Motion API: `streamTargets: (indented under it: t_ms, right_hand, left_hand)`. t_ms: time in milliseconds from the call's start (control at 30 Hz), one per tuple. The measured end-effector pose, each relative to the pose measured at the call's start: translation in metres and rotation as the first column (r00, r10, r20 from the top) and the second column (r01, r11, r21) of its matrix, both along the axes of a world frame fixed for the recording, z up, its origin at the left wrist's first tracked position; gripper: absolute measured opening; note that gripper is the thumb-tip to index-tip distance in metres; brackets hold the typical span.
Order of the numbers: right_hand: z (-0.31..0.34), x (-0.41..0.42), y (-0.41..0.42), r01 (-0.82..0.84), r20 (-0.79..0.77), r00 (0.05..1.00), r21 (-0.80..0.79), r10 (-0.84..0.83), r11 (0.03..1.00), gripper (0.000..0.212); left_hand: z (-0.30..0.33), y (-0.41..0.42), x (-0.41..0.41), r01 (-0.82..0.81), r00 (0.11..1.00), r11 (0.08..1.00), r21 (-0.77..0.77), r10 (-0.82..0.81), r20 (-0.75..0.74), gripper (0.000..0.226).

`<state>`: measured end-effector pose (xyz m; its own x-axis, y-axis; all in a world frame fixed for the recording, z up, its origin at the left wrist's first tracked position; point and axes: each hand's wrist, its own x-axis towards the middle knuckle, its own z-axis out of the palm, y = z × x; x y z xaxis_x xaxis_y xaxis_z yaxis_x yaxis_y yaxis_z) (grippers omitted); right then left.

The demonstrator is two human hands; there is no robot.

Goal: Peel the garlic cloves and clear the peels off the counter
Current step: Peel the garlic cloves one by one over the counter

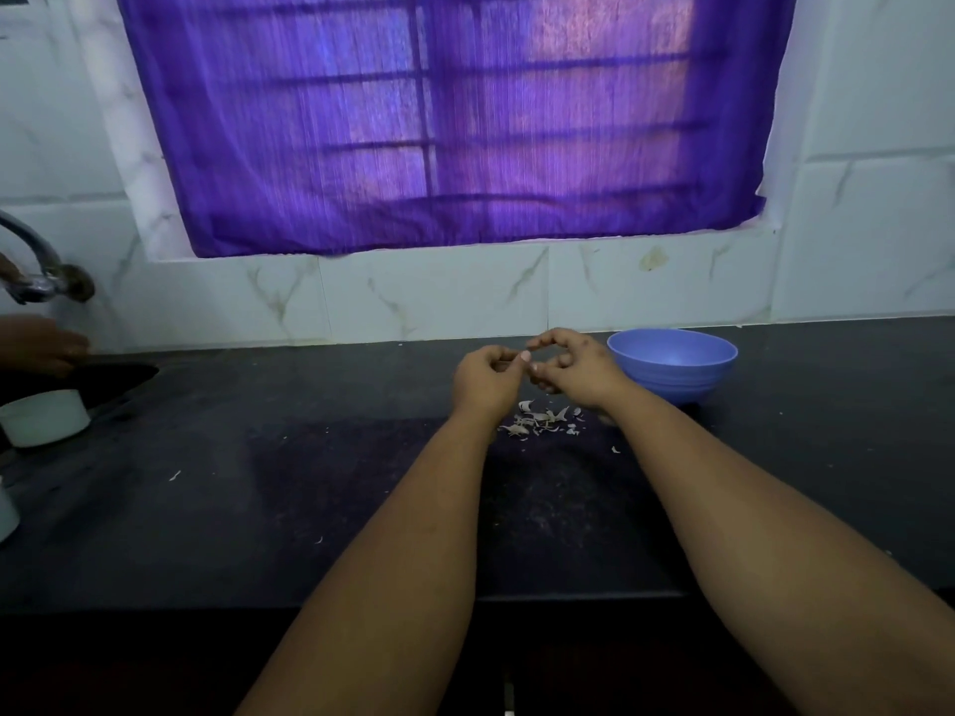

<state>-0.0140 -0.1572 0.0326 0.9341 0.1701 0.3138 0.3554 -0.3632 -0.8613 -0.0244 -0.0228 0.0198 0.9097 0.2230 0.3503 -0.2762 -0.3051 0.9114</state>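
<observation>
Both my hands hover above the dark counter (310, 483), close together near the back wall. My left hand (483, 377) has its fingers curled, pinching a small pale garlic clove (525, 357) at its fingertips. My right hand (573, 361) meets it from the right, its curled fingers and thumb also on the clove. Directly beneath the hands a small heap of papery garlic peels (540, 421) lies on the counter. A blue bowl (672, 361) stands just right of my right hand; its contents are not visible.
A few stray peel bits (174, 475) lie scattered to the left. A white cup (46, 417) stands at the left by a sink, under a tap (36, 261), where another person's hand (44, 346) reaches in. A tiled wall and a purple curtain rise behind.
</observation>
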Motion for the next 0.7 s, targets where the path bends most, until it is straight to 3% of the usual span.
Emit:
streamTargets:
  t_ms: [133,267,533,700]
  right_hand:
    - [0.006,-0.006,0.011,-0.035,-0.016,0.999,0.177,0.038,0.984,0.01]
    - [0.007,-0.007,0.012,-0.094,-0.102,0.984,0.385,0.143,0.918,0.008]
    - [0.012,-0.008,0.01,-0.132,-0.15,0.934,0.697,0.323,0.705,0.009]
    - [0.015,-0.01,0.009,-0.103,-0.172,0.921,0.756,0.349,0.647,0.007]
  left_hand:
    - [0.004,0.002,-0.004,0.05,0.999,0.964,-0.263,-0.048,0.015,0.011]
    - [0.008,0.005,-0.01,0.16,0.986,0.847,-0.507,-0.16,0.044,0.005]
    - [0.013,0.005,-0.013,0.252,0.965,0.788,-0.561,-0.245,0.088,0.012]
    - [0.015,0.004,-0.016,0.27,0.962,0.823,-0.499,-0.247,0.113,0.017]
